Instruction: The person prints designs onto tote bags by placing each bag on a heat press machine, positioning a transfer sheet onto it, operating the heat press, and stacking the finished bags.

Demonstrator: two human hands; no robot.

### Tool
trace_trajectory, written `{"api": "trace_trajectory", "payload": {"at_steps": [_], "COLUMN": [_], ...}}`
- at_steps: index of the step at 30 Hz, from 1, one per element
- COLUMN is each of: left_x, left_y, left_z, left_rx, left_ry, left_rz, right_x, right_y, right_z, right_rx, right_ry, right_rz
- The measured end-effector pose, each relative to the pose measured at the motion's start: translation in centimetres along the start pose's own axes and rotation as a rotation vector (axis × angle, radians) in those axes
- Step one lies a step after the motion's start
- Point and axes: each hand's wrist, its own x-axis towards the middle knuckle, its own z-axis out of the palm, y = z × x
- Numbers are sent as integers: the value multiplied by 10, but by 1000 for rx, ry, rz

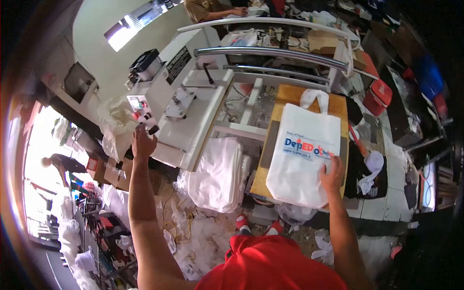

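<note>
A white tote bag (299,179) with a blue and red "DepED" print lies flat on a wooden board (274,116), its handle loop towards the far side. My right hand (331,175) rests on the bag's right edge, fingers spread just below the print. On the left stands a white heat press machine (193,113). My left hand (143,141) is raised at its control box (140,105), thumb apart from the fingers, beside a black knob (153,129) and a red button (136,115). Whether the fingertips touch a control is hard to make out.
A stack of white bags (215,176) sits below, between press and board. Chrome rails (270,54) cross behind the board. Plastic scraps (208,241) litter the floor near my feet. A red container (377,96) stands right. Another person's hand (238,11) is at a far table.
</note>
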Motion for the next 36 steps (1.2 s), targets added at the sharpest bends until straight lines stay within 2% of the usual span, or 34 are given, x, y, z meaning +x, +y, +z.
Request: {"api": "trace_trajectory", "payload": {"at_steps": [2,4,8,11,16,21,25,27,29,31,33,35,36], "left_x": [8,15,20,22,22,15,4,-1,-5,-14,-23,-30,-39], "left_y": [-5,-10,-27,-36,-47,-3,32,46,63,87,111,134,149], "left_z": [6,13,34,51,63,30,-2,-13,-17,-23,-16,-12,-9], "left_rx": [15,11,-18,-15,0,78,137,150,113,-50,-151,-302,-367], "left_ry": [-59,-208,-248,-225,-198,-260,-272,-302,-246,-320,-270,-195,-32], "left_rz": [-49,-112,-100,-61,-26,-100,-79,33,82,128,169,359,390], "right_x": [0,-1,-2,-2,-8,-2,-4,-4,-3,-8,-7,-9,-9], "right_y": [1,3,6,3,10,0,-5,-5,-3,-1,3,3,3], "right_z": [0,2,4,1,10,-3,-8,-7,-5,-4,-3,-2,-2], "right_rx": [-2,9,43,20,3,38,-4,33,22,0,79,54,47], "right_ry": [-14,-6,22,-18,-3,-9,17,31,49,50,-6,8,27], "right_rz": [1,7,7,78,73,80,79,85,62,56,116,131,120]}}
